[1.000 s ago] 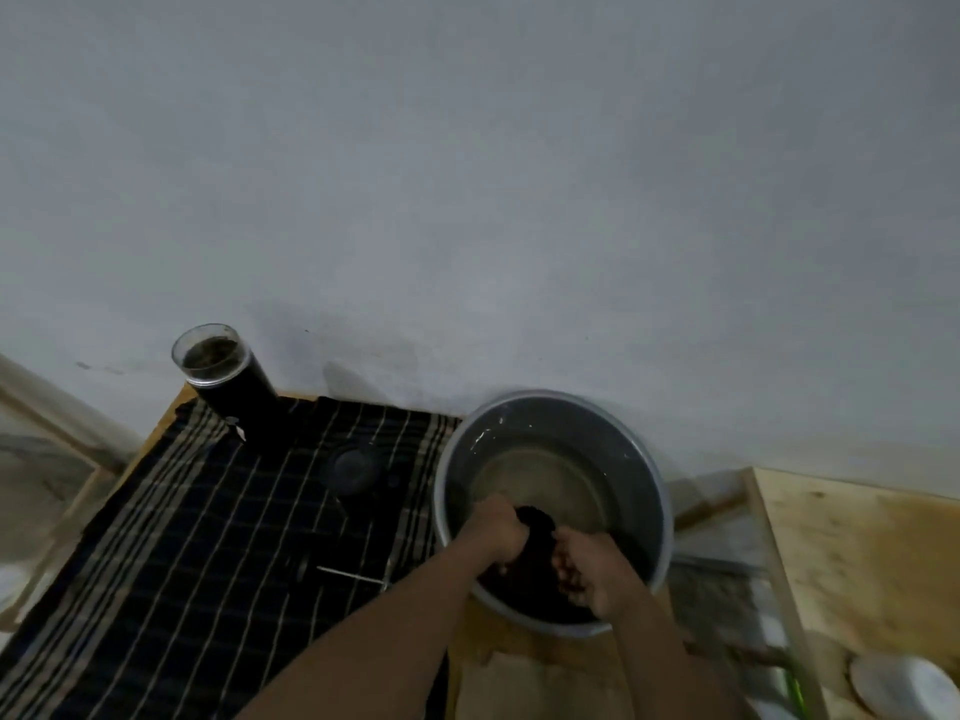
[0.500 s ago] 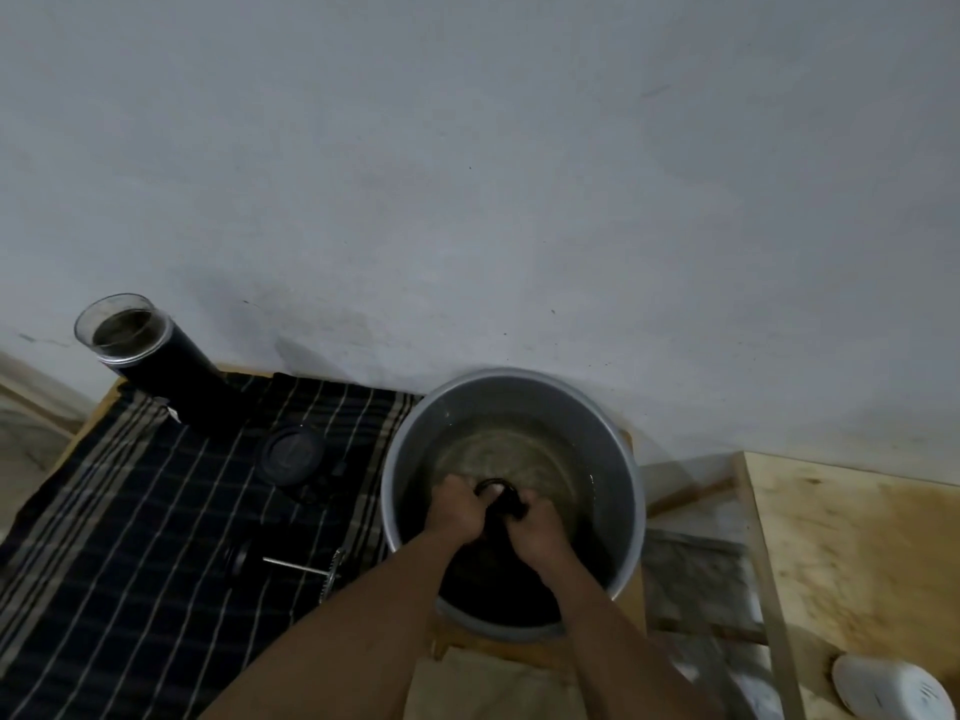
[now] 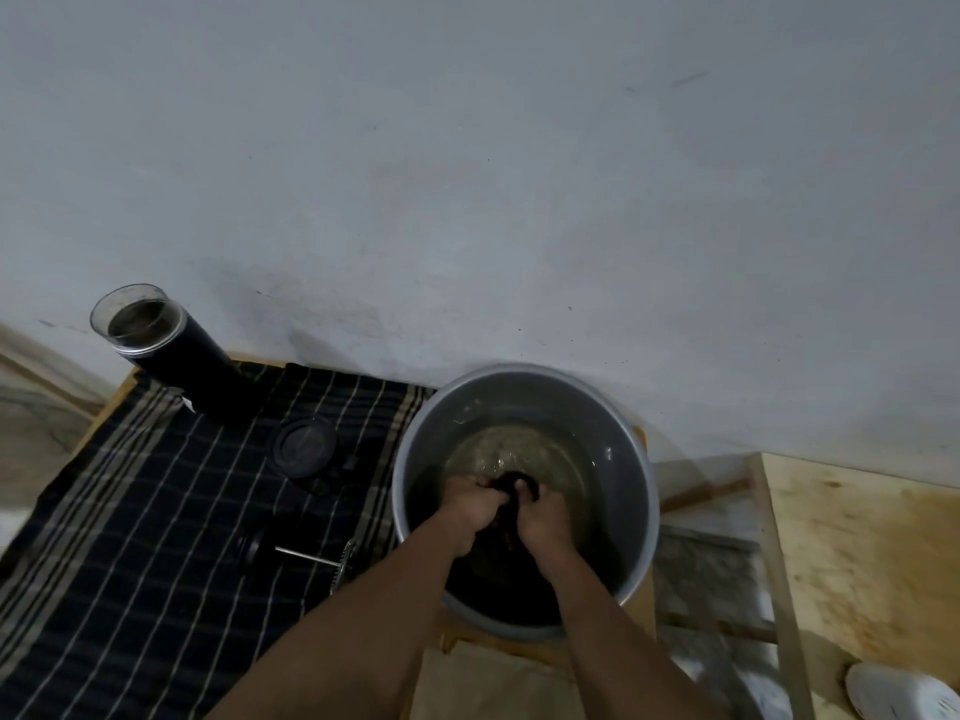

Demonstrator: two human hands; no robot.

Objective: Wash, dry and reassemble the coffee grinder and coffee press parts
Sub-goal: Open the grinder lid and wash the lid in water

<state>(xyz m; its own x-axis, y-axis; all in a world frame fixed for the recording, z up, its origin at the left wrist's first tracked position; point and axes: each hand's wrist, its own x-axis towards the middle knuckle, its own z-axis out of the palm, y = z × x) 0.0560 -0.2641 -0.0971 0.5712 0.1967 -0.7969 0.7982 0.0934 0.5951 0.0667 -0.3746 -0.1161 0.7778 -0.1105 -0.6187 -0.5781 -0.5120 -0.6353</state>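
Observation:
Both hands are down in a grey metal basin of murky water. My left hand and my right hand grip a dark part between them, half under water; what it is I cannot tell. On the striped cloth to the left stand a black grinder body with a clear top, a round dark lid, and a plunger rod with a black knob and mesh disc.
The basin sits against a grey wall. A wooden board lies to the right, with a white object at the bottom right corner. The cloth covers a low wooden table.
My hands have shifted further from me toward the basin's middle, still gripping the dark part. The camera view has swung slightly; items on the cloth have not moved.

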